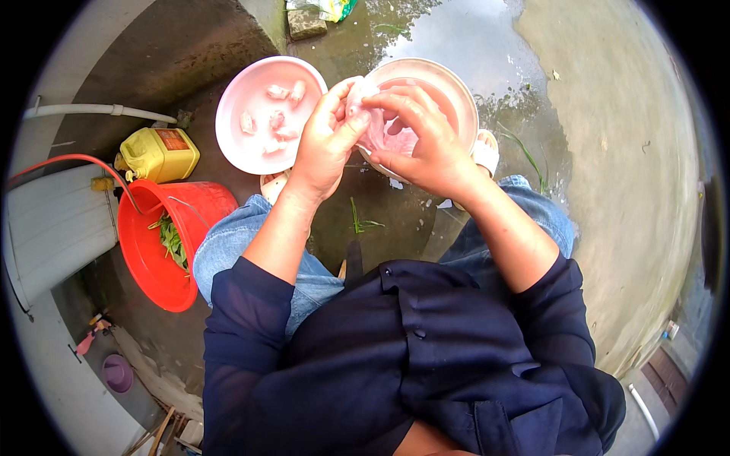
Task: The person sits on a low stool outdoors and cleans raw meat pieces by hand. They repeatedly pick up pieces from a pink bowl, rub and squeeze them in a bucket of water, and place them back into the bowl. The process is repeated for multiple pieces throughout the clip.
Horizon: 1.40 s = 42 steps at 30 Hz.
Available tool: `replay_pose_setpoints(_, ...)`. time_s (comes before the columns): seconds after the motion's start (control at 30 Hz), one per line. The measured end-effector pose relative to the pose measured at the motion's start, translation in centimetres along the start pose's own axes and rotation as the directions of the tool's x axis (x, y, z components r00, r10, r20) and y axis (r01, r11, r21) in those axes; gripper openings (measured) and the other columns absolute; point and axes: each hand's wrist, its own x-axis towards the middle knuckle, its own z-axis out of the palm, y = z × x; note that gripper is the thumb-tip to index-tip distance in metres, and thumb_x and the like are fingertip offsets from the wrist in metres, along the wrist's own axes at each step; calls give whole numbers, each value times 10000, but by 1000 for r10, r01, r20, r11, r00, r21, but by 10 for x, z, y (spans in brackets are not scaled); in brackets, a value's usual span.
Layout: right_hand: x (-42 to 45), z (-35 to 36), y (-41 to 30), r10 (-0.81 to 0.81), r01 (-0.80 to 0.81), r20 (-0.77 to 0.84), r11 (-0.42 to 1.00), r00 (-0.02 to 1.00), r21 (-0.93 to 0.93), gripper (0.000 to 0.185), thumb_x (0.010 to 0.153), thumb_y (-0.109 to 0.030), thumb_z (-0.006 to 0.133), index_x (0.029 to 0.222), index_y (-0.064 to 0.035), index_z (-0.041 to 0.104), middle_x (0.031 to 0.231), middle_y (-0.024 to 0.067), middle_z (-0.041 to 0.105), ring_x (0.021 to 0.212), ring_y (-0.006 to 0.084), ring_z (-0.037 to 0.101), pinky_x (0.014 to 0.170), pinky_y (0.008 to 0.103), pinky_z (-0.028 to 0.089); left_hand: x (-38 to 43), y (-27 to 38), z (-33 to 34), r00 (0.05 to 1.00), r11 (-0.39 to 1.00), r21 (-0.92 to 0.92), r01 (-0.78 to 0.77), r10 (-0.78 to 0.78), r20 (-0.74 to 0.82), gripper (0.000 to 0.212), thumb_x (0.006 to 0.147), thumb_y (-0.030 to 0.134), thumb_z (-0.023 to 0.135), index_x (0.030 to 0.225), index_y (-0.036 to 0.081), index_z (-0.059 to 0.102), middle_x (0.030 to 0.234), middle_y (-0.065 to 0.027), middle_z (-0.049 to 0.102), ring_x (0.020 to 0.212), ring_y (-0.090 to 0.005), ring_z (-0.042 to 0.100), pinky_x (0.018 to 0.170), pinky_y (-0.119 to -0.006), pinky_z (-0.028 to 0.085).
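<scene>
A pale pink piece of raw meat [373, 128] hangs between my hands over the near left rim of a round basin [469, 97] of reddish water. My left hand [331, 131] grips its upper part between thumb and fingers. Spread and curved, my right hand [419, 134] is at the right side of the piece; whether its fingertips pinch the meat is hard to tell. More pale meat shows in the basin under my hands. To the left, a pinkish-white basin [228, 134] holds several small meat pieces [276, 119] in cloudy water.
A tilted red bucket [154, 273] with green leaves [171, 240] and a red hose [74, 158] is by my left knee. Behind it lies a yellow jerrycan [165, 153]. A stone block [306, 24] is beyond the basins. Wet concrete floor [376, 245] surrounds my feet.
</scene>
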Motion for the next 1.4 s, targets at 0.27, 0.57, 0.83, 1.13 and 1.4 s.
replay_pose_setpoints(0.27,1,-2,-2,-5,4,14,997,1000,76,640,640,-33,750,1227,-78,501,1074,90,492,913,175,543,778,290,485,0,-2,-6,997,995,-72,67,-64,43,460,953,156,384,1375,2,285,1198,-141,509,1004,-219,569,827,-336,485)
replay_pose_setpoints(0.57,0,-3,2,-2,0,25,996,1000,91,616,646,-54,760,1210,-56,513,1012,80,518,859,154,553,743,278,491,-4,5,0,990,981,-147,128,-119,70,479,946,167,364,1394,26,271,1158,-125,519,887,-182,574,708,-305,490)
replay_pose_setpoints(0.83,3,-6,6,26,-24,-51,999,998,38,431,705,-1,652,1126,-21,562,919,71,586,733,114,578,666,252,493,-9,1,-1,977,969,-139,206,-194,93,455,958,157,356,1396,61,277,976,-69,560,706,-117,528,534,-221,400)
replay_pose_setpoints(1.13,3,-11,0,-53,51,32,997,998,64,524,660,-37,713,1157,-40,546,927,57,565,716,124,532,656,256,464,-5,2,-8,975,962,-207,176,-141,170,466,975,257,304,1397,61,277,974,-99,552,595,-107,459,440,-204,344)
replay_pose_setpoints(1.4,8,-9,-1,-117,116,-23,993,993,-31,433,653,-31,735,1064,-67,602,840,42,542,693,127,526,626,258,449,-9,6,-6,949,921,-258,290,-243,201,409,988,314,289,1322,96,379,907,-114,572,492,-98,425,367,-188,312)
